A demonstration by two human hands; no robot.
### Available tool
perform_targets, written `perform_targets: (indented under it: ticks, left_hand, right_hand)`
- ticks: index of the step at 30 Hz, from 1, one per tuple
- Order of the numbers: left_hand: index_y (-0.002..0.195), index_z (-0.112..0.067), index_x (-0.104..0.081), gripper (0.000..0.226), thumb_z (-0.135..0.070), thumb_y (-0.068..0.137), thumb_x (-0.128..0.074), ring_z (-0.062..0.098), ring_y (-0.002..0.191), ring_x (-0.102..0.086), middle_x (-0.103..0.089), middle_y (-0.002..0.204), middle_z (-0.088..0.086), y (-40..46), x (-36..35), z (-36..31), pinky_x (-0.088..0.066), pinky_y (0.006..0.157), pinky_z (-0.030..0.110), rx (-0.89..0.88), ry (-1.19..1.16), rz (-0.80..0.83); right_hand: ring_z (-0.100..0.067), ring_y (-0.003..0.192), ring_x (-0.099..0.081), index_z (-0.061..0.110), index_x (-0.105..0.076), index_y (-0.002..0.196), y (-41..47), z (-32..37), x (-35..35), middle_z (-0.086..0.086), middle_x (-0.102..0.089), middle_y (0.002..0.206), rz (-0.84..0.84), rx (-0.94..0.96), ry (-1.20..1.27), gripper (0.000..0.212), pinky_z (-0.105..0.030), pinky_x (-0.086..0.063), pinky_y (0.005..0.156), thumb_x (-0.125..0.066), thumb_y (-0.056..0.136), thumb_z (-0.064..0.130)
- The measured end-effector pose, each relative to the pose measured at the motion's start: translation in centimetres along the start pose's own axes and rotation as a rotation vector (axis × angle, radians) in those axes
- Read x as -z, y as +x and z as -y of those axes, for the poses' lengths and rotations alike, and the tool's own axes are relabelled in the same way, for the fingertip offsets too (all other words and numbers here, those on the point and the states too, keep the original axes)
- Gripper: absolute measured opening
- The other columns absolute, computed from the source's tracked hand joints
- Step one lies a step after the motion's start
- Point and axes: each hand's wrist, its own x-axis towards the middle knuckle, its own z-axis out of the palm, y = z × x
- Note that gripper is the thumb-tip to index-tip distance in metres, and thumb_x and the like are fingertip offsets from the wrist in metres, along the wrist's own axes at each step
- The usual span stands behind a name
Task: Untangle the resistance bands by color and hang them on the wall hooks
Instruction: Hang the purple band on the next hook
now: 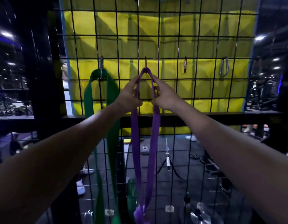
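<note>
Your fingertips hide behind the long purple rubber resistance band [153,126], looped over a purple metal carabiner hook [145,62]. Your left hand [129,96] and right hand [164,96] each pinch one strand, arms outstretched.

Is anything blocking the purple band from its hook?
Nothing visible. The purple band already loops over its hook; left hand and right hand each pinch a strand just below. The green band hangs apart, leftward.

two bare forearms, no sleeves, hands [130,94] w/o gloves
</note>
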Motion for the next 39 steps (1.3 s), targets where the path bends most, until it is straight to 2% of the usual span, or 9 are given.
perform_targets:
  ticks: [6,15,18,22,26,29,33,36,39]
  left_hand:
    - [0.140,-0.013,-0.033,0.073,0.014,0.078,-0.059,0.009,0.111,-0.044,-0.040,0.123,-0.007,-3.6,-1.4,2.6,-0.055,0.068,0.019,0.001,-0.011,-0.067]
    - [0.112,-0.010,-0.053,0.038,0.010,0.079,-0.058,0.021,0.096,-0.055,-0.057,0.104,0.003,-13.2,-6.5,7.0,-0.049,0.079,0.033,0.266,-0.096,-0.092]
    - [0.115,-0.004,-0.053,0.041,0.012,0.078,-0.055,0.019,0.093,-0.053,-0.055,0.107,0.010,-16.8,-9.1,9.8,-0.049,0.073,0.023,0.376,0.004,-0.073]
    - [0.104,-0.015,-0.050,0.041,-0.008,0.070,-0.073,0.027,0.099,-0.058,-0.058,0.108,0.012,-21.0,-12.0,13.5,-0.051,0.086,0.042,0.538,0.023,-0.111]
    - [0.121,-0.006,-0.042,0.063,-0.017,0.071,-0.078,0.028,0.105,-0.055,-0.054,0.117,0.015,-22.9,-14.2,16.4,-0.047,0.094,0.044,0.664,0.078,-0.086]
    - [0.098,-0.021,-0.053,0.051,-0.027,0.057,-0.084,0.034,0.095,-0.062,-0.062,0.105,0.014,-22.9,-15.7,18.0,-0.052,0.083,0.050,0.638,0.015,-0.064]
    - [0.081,-0.022,-0.051,0.032,-0.001,0.072,-0.073,0.024,0.082,-0.063,-0.065,0.085,0.008,-23.0,-17.2,19.0,-0.055,0.078,0.042,0.603,-0.094,-0.053]
    - [0.085,-0.010,-0.044,0.028,0.013,0.081,-0.060,-0.002,0.063,-0.059,-0.056,0.077,0.000,-24.3,-16.9,19.2,-0.049,0.058,0.012,0.604,-0.189,-0.083]
    - [0.081,-0.020,-0.042,0.034,0.004,0.080,-0.066,0.003,0.061,-0.055,-0.053,0.073,-0.003,-26.1,-15.7,19.5,-0.049,0.063,0.024,0.626,-0.125,-0.132]
  right_hand:
    - [-0.023,0.131,-0.040,0.012,-0.032,0.144,-5.2,-2.2,-1.1,-0.007,-0.037,0.146,0.000,-0.065,-0.019,0.070,-0.023,-0.037,0.101,-0.060,0.081,-0.005]
    - [-0.025,0.113,-0.054,0.004,-0.053,0.126,-14.4,-4.6,-3.8,-0.007,-0.055,0.111,0.107,-0.218,0.059,0.040,-0.013,-0.037,0.072,-0.052,0.088,-0.004]
    - [-0.018,0.097,-0.054,0.001,-0.054,0.122,-17.5,-7.8,-6.2,-0.001,-0.056,0.101,0.176,-0.313,0.078,0.034,-0.003,-0.039,0.063,-0.046,0.090,-0.008]
    - [-0.014,0.084,-0.048,-0.008,-0.056,0.114,-20.5,-12.3,-10.0,0.002,-0.053,0.089,0.264,-0.447,0.069,0.027,-0.004,-0.036,0.057,-0.042,0.091,-0.008]
    - [-0.025,0.114,-0.051,-0.003,-0.042,0.132,-21.8,-15.3,-12.9,-0.013,-0.052,0.120,0.328,-0.548,0.010,0.043,-0.027,-0.039,0.093,-0.051,0.091,0.007]
    - [-0.018,0.115,-0.047,0.006,-0.038,0.137,-21.5,-16.7,-14.9,-0.002,-0.047,0.119,0.326,-0.568,0.087,0.055,-0.030,-0.037,0.099,-0.061,0.087,0.012]
    - [-0.025,0.096,-0.063,0.005,-0.063,0.105,-21.2,-18.1,-17.0,-0.009,-0.065,0.098,0.260,-0.482,0.183,0.026,-0.044,-0.051,0.090,-0.066,0.079,0.004]
    - [-0.027,0.088,-0.063,-0.002,-0.064,0.100,-22.0,-18.1,-17.1,-0.018,-0.067,0.097,0.258,-0.438,0.229,0.015,-0.039,-0.050,0.082,-0.059,0.086,0.001]
    - [-0.020,0.077,-0.059,0.005,-0.058,0.097,-24.1,-17.7,-15.9,-0.011,-0.061,0.087,0.233,-0.435,0.281,0.008,-0.023,-0.046,0.065,-0.053,0.092,0.008]
